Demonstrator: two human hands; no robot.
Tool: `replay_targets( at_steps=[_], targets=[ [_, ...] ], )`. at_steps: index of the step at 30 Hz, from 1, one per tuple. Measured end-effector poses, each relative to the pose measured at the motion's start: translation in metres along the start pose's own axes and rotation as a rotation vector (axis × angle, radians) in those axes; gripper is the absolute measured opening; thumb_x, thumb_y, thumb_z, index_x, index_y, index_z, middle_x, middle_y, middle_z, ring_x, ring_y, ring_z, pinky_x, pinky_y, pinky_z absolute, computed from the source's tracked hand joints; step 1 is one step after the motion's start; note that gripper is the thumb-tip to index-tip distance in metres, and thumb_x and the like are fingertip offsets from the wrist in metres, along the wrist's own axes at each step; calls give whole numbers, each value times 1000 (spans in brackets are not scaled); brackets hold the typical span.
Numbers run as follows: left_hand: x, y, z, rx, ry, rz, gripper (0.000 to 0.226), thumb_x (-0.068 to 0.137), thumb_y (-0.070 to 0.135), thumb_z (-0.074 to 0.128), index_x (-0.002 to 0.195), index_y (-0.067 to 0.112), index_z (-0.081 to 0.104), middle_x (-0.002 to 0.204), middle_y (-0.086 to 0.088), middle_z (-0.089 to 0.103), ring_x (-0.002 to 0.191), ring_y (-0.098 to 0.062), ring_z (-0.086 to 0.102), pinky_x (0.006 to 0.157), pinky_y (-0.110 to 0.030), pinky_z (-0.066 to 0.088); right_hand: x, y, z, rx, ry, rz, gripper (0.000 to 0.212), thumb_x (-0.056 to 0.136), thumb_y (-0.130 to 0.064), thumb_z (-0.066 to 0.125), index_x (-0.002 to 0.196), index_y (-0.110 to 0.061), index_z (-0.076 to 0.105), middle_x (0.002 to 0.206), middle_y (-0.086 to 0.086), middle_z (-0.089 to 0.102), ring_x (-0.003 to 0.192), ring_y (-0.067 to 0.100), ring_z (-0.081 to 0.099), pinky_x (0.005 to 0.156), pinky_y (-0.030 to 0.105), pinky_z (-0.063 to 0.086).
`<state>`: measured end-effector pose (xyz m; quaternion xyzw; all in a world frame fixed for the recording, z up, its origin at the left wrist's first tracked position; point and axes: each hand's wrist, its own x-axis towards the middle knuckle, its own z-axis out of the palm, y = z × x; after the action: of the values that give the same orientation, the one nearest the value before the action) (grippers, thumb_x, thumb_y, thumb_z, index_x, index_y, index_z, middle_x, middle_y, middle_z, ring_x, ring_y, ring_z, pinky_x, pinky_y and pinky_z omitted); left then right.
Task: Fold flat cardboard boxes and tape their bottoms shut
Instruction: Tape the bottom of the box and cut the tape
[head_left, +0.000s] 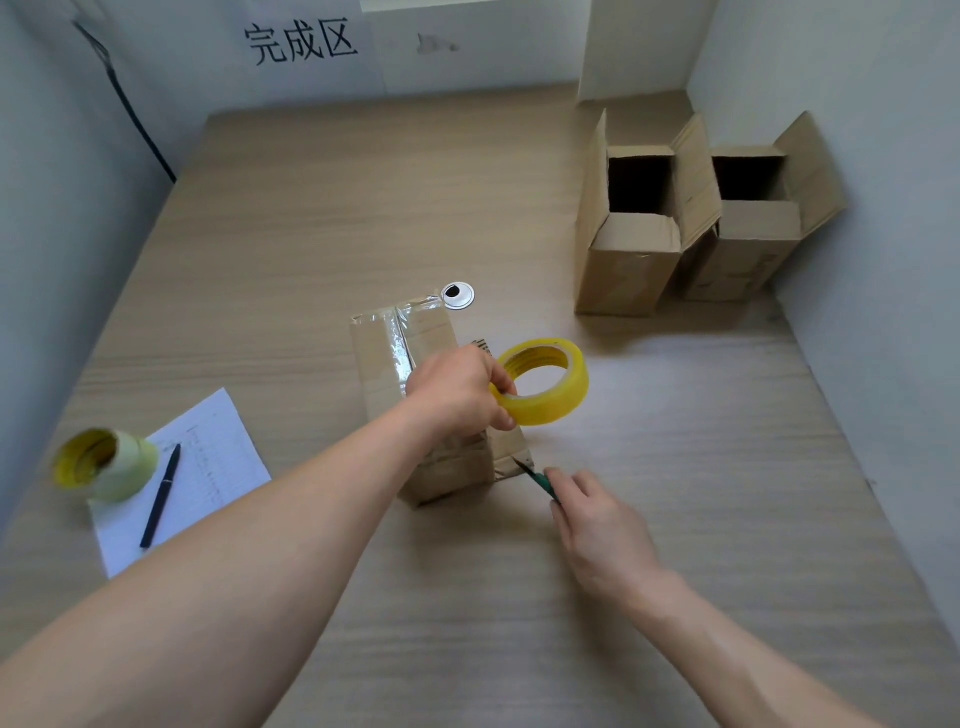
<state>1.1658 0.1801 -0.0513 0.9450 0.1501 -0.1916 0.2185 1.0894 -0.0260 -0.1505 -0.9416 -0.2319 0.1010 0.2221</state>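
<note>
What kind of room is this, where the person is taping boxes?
Probably a small packing workstation. A wooden table sits in a white-walled corner, two folded boxes stand at the back, spare tape rolls wait nearby, and a wall sign marks the finished area.

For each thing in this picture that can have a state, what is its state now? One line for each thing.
Cardboard box: bottom up, flaps closed, taped along the seam.
Tape roll: lifted, held by left hand.
Cutter: in right hand, blade at the tape by the box corner.
Two boxes at the right: upright, tops open.
Second tape roll: lying on paper.
Pen: lying on paper.
</note>
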Motion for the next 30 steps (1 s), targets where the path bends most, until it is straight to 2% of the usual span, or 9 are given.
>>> replay_targets(
  at_steps=[3, 5, 8, 10, 13, 17, 20, 25, 30],
  targets=[
    [-1, -1, 0, 1, 12, 2, 28, 57, 44, 89, 77, 46, 68, 72, 20, 62, 80, -11, 63, 67, -24, 43, -11, 30, -3, -168, -103, 162, 34, 96, -38, 49, 128, -26, 53, 105, 2, 52, 97, 29, 55, 68, 39, 49],
    [-1, -1, 2, 8, 23, 17, 28, 58, 43, 88, 76, 45, 68, 70, 21, 60, 83, -10, 62, 64, -24, 39, -12, 43, -12, -266, -68, 205, 41, 90, -45, 59, 125, -24, 57, 111, 3, 54, 105, 28, 54, 80, 38, 47],
    [-1, -1, 4, 31, 47, 39, 30, 59, 44, 87, 83, 45, 70, 68, 22, 56, 84, -11, 61, 66, -25, 39, 12, 25, -38, -13, 385, -24, 50, 80, -39, 71, 123, -15, 64, 115, 7, 59, 105, 27, 56, 85, 38, 40],
    [0, -2, 5, 47, 58, 59, 31, 60, 44, 87, 87, 44, 71, 69, 20, 55, 84, -12, 60, 67, -25, 40, 42, -2, -56, 8, 493, -266, 52, 79, -36, 67, 127, -17, 59, 118, 4, 58, 107, 22, 53, 91, 40, 38],
    [-1, -2, 4, 75, 56, 93, 32, 60, 43, 85, 89, 43, 71, 70, 16, 56, 83, -15, 59, 66, -25, 39, 80, -32, -69, -141, 219, -375, 52, 79, -31, 63, 129, -23, 51, 105, -1, 67, 100, 27, 61, 94, 44, 40],
    [-4, -10, 4, 30, 68, 160, 39, 63, 49, 82, 100, 43, 69, 69, 20, 54, 81, -12, 56, 64, -26, 36, 98, -33, -69, -20, -96, -255, 48, 85, -34, 61, 127, -37, 38, 102, -3, 70, 95, 33, 63, 76, 38, 47],
    [-9, -20, 7, -15, 65, 240, 45, 66, 57, 77, 104, 38, 63, 73, 19, 62, 79, -10, 59, 63, -28, 39, 105, -35, -70, -27, -141, -190, 50, 83, -38, 63, 124, -43, 34, 104, -1, 70, 95, 34, 62, 72, 38, 49],
    [-19, -32, 15, -38, 88, 339, 51, 57, 51, 74, 90, 34, 40, 78, 17, 61, 76, -14, 59, 64, -32, 45, 113, -42, -72, -3, -219, -167, 39, 76, -21, 63, 107, -40, 51, 90, -11, 61, 89, 28, 59, 65, 32, 39],
    [-31, -39, 34, -5, 312, 439, 45, 62, 28, 72, 90, 29, 37, 82, 13, 54, 76, -24, 57, 64, -31, 35, 118, -51, -76, 46, -234, -123, 35, 74, -16, 58, 92, -46, 58, 80, -14, 60, 82, 20, 58, 65, 32, 47]
  ],
)
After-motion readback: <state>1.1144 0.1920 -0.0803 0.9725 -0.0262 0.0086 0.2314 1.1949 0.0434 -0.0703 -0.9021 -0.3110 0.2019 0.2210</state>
